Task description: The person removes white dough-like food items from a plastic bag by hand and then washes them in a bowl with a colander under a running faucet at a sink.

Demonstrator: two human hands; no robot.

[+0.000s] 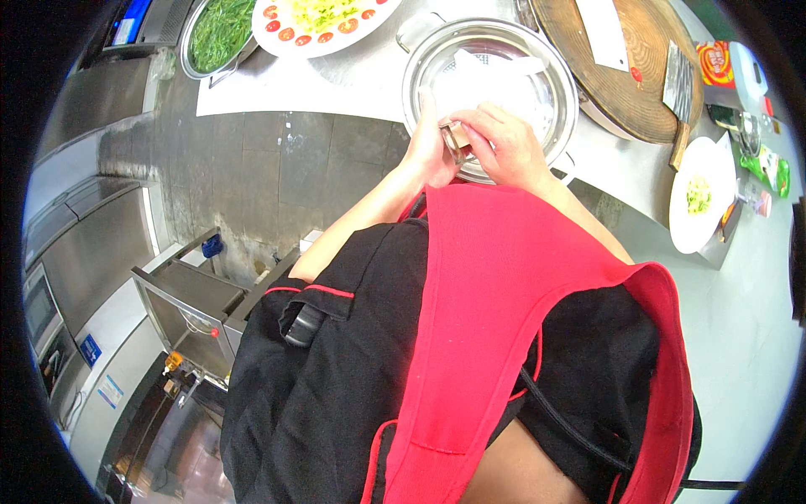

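Close to my body, over the near rim of a round stainless steel pot point(570, 104), both hands are together on a small container point(454, 142) with a brownish, partly shiny surface. My left hand point(428, 151) wraps it from the left, thumb pointing up. The bent fingers of my right hand point(511, 146) press on its right side, covering part of it. What the container holds is hidden. Glare whitens much of the pot's inside; pale pieces point(497, 68) and a perforated patch show near its far wall.
A round wooden chopping block point(655, 75) carries a white-bladed knife point(601, 31) and a wooden-handled cleaver point(678, 94). Left stand a pan of shredded greens point(220, 34) and a plate edged with halved tomatoes point(302, 47). Rightward are an oval plate point(683, 220) and a plastic jug point(743, 75).
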